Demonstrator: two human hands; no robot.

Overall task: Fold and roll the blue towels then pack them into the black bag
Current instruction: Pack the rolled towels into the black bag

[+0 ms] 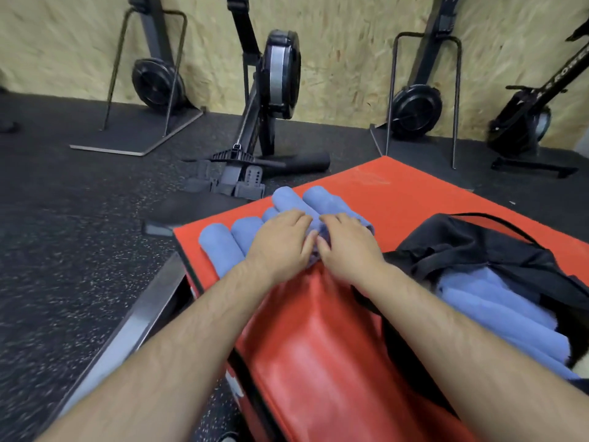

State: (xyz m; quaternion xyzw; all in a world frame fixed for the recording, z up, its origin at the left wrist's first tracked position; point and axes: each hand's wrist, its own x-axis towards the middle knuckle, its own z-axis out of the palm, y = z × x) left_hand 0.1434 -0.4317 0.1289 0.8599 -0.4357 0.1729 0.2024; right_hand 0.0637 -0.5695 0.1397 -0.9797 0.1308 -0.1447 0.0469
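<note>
Left hand: my left hand point(282, 242) lies palm down on the blue towel point(315, 250), fingers curled over it and thumb tucked in towards the middle.
Right hand: my right hand point(347, 247) does the same just beside it, our thumbs almost touching; both hands are clamped on the cloth, as far as I can see.
Why held so: I judge that two hands side by side keep the roll tight and even across its width.
Blue towel: it sits near the middle of the red pad point(414, 193), mostly hidden under my palms, with only a crumpled fold showing between my thumbs.
Rolled towels: the finished rolled towels point(216, 247) lie side by side to the left and far side of my hands, soft fuzzy cylinders touching one another, probably lined up for packing.
Black bag: the black bag point(478, 247) slumps open on the right of the pad, thin limp fabric with a cord at its rim.
Packed towels: the packed towels point(497, 307) are laid lengthwise inside it.
Red pad: smooth, glossy vinyl with a sheen.
Floor: the floor point(79, 218) is dark speckled rubber.
</note>
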